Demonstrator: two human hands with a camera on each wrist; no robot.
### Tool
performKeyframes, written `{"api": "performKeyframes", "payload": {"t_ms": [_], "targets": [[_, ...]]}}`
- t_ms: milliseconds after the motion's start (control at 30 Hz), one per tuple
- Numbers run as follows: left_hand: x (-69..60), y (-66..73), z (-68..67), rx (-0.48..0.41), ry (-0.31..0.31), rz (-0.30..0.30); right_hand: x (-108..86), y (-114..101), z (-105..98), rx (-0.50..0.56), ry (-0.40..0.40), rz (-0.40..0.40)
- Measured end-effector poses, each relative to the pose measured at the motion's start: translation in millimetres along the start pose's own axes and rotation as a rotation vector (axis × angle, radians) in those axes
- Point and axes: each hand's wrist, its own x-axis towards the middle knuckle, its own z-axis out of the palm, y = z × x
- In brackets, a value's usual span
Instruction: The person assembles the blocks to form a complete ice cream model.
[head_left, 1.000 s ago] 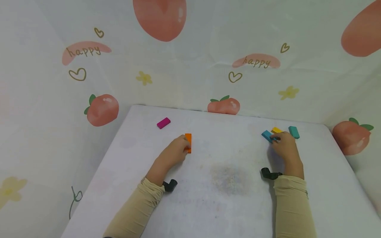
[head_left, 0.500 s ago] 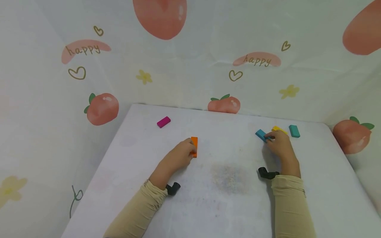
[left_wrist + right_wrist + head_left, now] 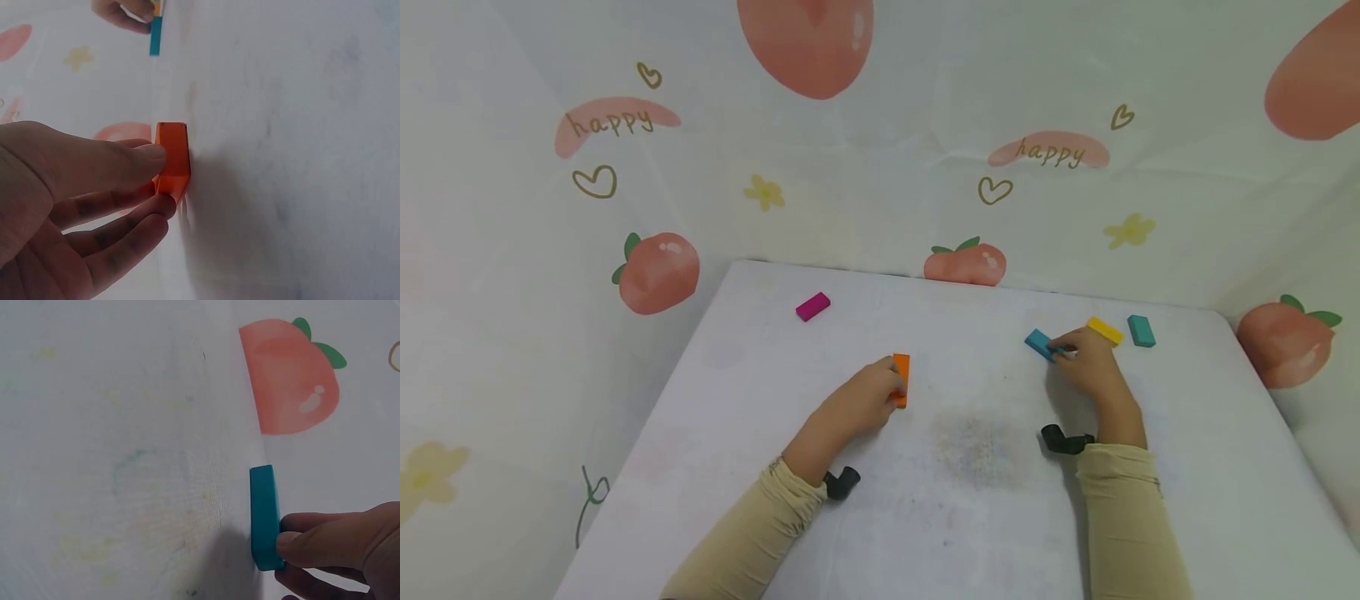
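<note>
My left hand (image 3: 867, 398) pinches an orange block (image 3: 902, 381) between thumb and fingertips, left of the table's middle. The left wrist view shows the thumb on one face of that orange block (image 3: 174, 153), the fingers behind and below it. On the right side, my right hand (image 3: 1086, 362) holds a blue block (image 3: 1040, 343) by its near end. In the right wrist view the thumb presses against the blue block (image 3: 265, 519). A yellow block (image 3: 1105, 331) lies just behind the right hand, and a teal block (image 3: 1141, 331) sits farther right.
A magenta block (image 3: 813, 307) lies at the back left of the white table (image 3: 970, 533). Behind the table hangs a white cloth (image 3: 865, 183) printed with peaches. A black wrist camera (image 3: 842, 483) juts out near the left cuff, another black camera (image 3: 1060, 439) near the right.
The left hand has carried the orange block rightward and slightly nearer. The right hand has moved left with the blue block, uncovering more of the yellow block.
</note>
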Motion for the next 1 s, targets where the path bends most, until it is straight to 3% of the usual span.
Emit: {"api": "performKeyframes", "payload": {"t_ms": [500, 1000], "targets": [[-2.8, 15.1, 13.9, 0.050, -0.037, 0.089, 0.4, -17.1, 11.5, -0.013, -0.055, -0.039], [-5.1, 31.4, 22.6, 0.085, -0.055, 0.170, 0.5, -37.4, 22.2, -0.029, -0.076, -0.134]]}}
